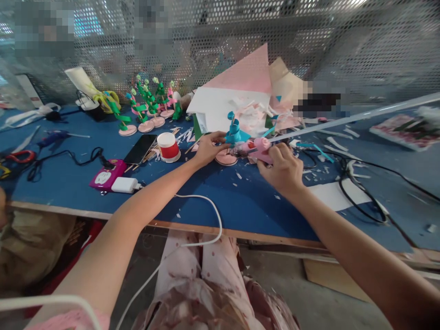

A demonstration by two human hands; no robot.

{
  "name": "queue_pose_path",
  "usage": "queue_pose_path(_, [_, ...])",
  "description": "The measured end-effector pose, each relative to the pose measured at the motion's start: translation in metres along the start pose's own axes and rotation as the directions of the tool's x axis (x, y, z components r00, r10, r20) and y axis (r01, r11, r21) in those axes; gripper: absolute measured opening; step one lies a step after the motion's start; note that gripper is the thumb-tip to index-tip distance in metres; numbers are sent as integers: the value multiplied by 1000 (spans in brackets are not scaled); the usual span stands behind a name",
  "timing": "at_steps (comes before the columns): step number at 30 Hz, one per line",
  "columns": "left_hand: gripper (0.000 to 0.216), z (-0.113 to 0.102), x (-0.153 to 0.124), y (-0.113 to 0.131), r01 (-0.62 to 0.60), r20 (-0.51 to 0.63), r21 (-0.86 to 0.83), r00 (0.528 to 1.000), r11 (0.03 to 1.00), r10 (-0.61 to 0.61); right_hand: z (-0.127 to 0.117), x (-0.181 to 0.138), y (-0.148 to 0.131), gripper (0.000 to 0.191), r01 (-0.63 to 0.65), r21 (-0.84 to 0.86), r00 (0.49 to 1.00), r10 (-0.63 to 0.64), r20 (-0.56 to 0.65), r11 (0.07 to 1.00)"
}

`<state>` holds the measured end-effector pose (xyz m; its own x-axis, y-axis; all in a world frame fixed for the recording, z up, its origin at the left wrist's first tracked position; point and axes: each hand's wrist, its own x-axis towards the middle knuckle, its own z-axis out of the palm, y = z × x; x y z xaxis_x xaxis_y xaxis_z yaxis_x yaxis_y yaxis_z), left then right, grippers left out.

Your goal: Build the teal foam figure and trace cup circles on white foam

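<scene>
My right hand (284, 168) is wrapped round a pink glue gun (259, 149). A long clear glue stick (330, 123) runs out of its back toward the upper right. The gun's nozzle points left, at the lower part of a blue paper spiral (234, 130). This spiral stands upright over a round pink base (227, 158). My left hand (210, 149) pinches the spiral's lower edge with its fingertips from the left. Whether the nozzle touches the paper I cannot tell.
Several finished paper spirals on pink discs (146, 126) stand at the back left. Nearer are a red-and-white cup (168, 147), a phone (140, 149) and a purple power socket (108, 175). Paper sheets (227, 105) lean behind. Scraps and a black cable (360, 208) lie at right.
</scene>
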<state>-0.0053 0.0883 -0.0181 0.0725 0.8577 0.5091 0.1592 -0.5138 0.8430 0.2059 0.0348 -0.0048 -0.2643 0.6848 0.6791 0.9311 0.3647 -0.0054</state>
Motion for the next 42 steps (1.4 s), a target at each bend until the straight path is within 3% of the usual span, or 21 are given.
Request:
queue_pose_path(15, [22, 0, 1, 1, 19, -44, 65, 999, 998, -16, -3, -4, 0, 12, 217, -88, 970, -225, -96, 972])
queue_pose_path(29, [17, 0, 0, 6, 8, -48, 80, 999, 997, -4, -5, 2, 1, 19, -9, -47, 1000, 10, 17, 999])
queue_pose_path(37, [20, -1, 1, 6, -16, -1, 87, 1000, 996, 16, 2, 5, 3, 20, -144, 44, 989, 145, -41, 989])
queue_pose_path(42, [16, -3, 1, 12, -55, -1, 176, 998, 983, 56, 4, 9, 5, 25, -199, 100, 979, 203, -29, 975])
